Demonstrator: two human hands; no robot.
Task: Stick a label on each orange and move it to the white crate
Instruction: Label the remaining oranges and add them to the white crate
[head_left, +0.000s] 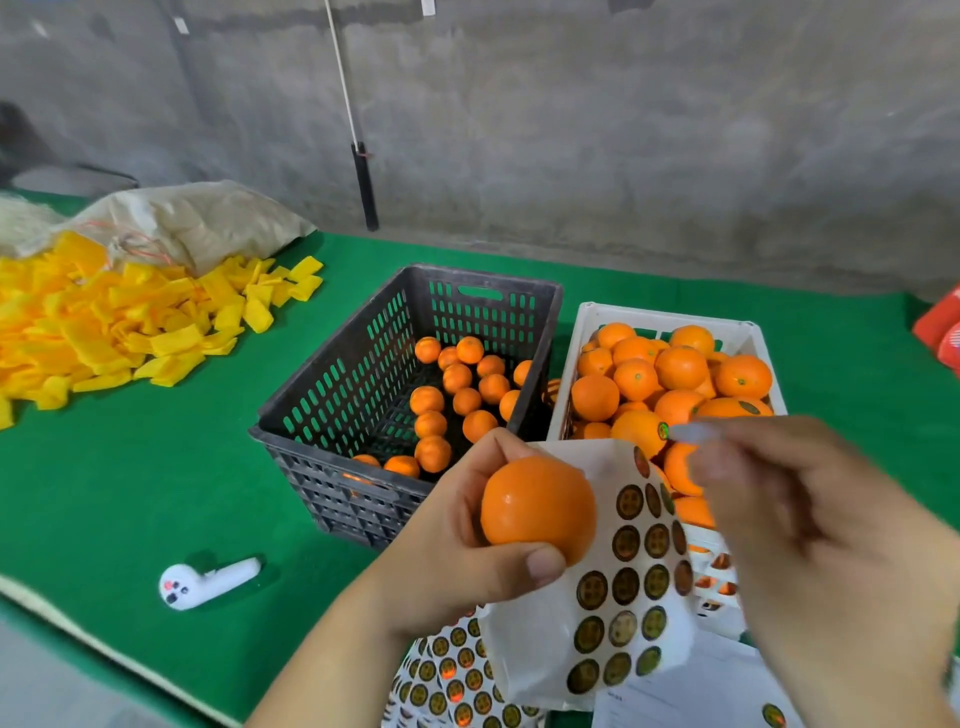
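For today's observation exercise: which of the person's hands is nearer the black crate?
Left. The left hand holds an orange just in front of the black crate; the right hand is over the white crate.

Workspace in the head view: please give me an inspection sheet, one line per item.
Surface: green table.
Job's things: black crate partly filled with oranges; white crate heaped; label sheet behind the held orange.
Clutter: yellow wrappers, sack, white earbud, more label sheets.
Grips: left hand holds orange and sheet; right hand blurred, grip unclear.
Cables: nothing seen.
Surroundings: concrete wall, pole.
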